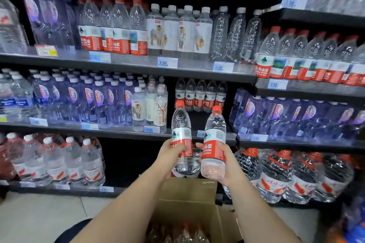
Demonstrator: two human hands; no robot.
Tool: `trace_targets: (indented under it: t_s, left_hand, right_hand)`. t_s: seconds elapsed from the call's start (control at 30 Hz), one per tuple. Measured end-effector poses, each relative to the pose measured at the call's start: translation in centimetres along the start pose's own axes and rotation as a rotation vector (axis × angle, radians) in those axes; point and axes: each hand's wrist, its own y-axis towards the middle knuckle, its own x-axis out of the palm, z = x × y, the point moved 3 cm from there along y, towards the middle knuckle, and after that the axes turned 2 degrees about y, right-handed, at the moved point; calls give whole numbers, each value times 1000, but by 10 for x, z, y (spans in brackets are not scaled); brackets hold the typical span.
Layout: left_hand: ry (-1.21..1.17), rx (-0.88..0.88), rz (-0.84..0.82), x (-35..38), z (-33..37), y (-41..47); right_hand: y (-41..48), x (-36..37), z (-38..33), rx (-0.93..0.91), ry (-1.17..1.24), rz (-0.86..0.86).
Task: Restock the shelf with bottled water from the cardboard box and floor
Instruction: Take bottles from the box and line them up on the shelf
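Currently: left bottle point(181, 136), upright, gripped in my left hand point(172, 153); right bottle point(214, 144), upright, gripped in my right hand point(227, 161); both above the cardboard box point(189, 189). Matching row point(200, 95) stands straight ahead, far back on the shelf point(230, 137); left bottle looks nearer.

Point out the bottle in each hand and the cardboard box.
Left-hand bottle point(182, 132), head view, on its white label band.
Right-hand bottle point(215, 137), head view, on its white label band.
Cardboard box point(188, 188), head view, on its raised back flap.
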Motion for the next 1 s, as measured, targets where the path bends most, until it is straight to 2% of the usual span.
trace_targets:
  t_s: [0.13,0.3,0.43,0.63,0.8,1.0]
  left_hand:
    - [4,-3,-28,26,10,22]
    - [79,66,19,40,22,69]
    - [205,140,106,39,31,128]
    - [310,257,210,42,52,219]
    - [388,286,258,40,51,289]
    - [393,245,289,33,23,328]
  right_hand:
    - [19,-4,-20,26,6,50]
    - [66,-19,-55,-56,-21,174]
    - [116,-21,-84,-63,-91,181]
    - [208,-31,-117,-174,-297,273]
    - [281,-42,-127,-253,-447,255]
    - [334,-55,-95,-268,-532,189]
